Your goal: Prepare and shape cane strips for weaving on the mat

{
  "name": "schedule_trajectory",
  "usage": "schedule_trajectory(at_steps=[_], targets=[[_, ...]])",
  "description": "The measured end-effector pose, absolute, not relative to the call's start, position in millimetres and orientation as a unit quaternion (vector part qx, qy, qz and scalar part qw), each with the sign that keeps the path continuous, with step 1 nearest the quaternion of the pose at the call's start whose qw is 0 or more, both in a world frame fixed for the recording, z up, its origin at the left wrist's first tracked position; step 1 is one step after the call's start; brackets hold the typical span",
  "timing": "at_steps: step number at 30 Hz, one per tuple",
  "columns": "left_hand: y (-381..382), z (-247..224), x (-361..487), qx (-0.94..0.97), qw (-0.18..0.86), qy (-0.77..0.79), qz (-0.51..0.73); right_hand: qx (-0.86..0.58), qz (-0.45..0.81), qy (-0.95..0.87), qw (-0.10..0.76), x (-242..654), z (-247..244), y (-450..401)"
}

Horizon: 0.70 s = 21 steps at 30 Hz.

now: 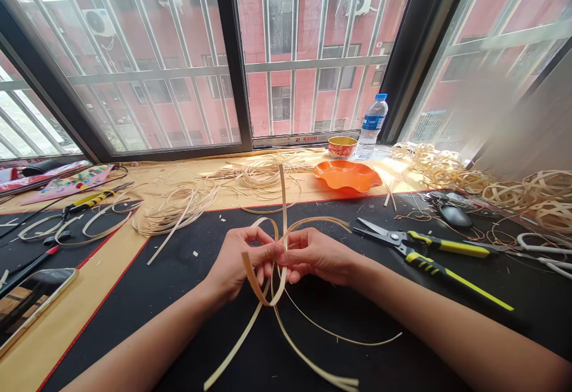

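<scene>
Windows (pixel 234 52) with metal bars beyond the glass, a pink building outside; daylight falls on a worktop (pixel 84 296) showing tan surface and black matting. Head view, the only one: coils of pale strip (pixel 176 216) lie loose at left centre, with an orange dish (pixel 348 177), a red tin (pixel 342 149) and a water bottle (pixel 373 124) towards the window. Yellow-and-black shears (pixel 394 238) rest to the right, blades apart, near the right forearm. Openwork woven pieces (pixel 513 195) heap up at far right. Front and centre, raised above the matting, is a cluster of pale flat strips (pixel 285 216), crossing where the hands meet. Left hand (pixel 241 261) pinches at the crossing, thumb against fingers; right hand (pixel 318 255) grips likewise from the other side, thumb tips nearly together. One end stands upright, another curls towards the viewer, longer tails hang down and fan out. Handling, my estimate: very light, springy rather than limp, fairly smooth, so a loosened crossing could slide or spring open; a sharp bend might split a strip. Best hold seems a close pinch right at the crossing, tails left free.
</scene>
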<state>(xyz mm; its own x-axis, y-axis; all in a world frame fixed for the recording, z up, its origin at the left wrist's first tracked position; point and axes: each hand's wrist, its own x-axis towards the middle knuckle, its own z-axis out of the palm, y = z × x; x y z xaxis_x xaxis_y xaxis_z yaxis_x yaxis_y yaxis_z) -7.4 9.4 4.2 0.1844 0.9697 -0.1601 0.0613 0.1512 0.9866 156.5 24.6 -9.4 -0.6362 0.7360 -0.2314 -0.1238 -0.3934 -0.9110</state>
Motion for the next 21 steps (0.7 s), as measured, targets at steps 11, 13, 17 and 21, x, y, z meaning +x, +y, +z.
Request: schedule_trajectory(at_steps=[11, 13, 17, 21], targets=[[14, 5, -12, 0.578, 0.571, 0.486, 0.322, -0.360, 0.729, -0.403, 0.420, 159, -10, 34], [14, 8, -11, 0.587, 0.582, 0.482, 0.290, -0.371, 0.712, -0.393, 0.447, 162, -8, 37], [14, 11, -11, 0.574, 0.617, 0.469, 0.266, -0.381, 0.690, -0.388, 0.478, 163, -7, 38], [15, 10, -13, 0.567, 0.618, 0.473, 0.269, -0.395, 0.667, -0.380, 0.504, 163, -10, 38]])
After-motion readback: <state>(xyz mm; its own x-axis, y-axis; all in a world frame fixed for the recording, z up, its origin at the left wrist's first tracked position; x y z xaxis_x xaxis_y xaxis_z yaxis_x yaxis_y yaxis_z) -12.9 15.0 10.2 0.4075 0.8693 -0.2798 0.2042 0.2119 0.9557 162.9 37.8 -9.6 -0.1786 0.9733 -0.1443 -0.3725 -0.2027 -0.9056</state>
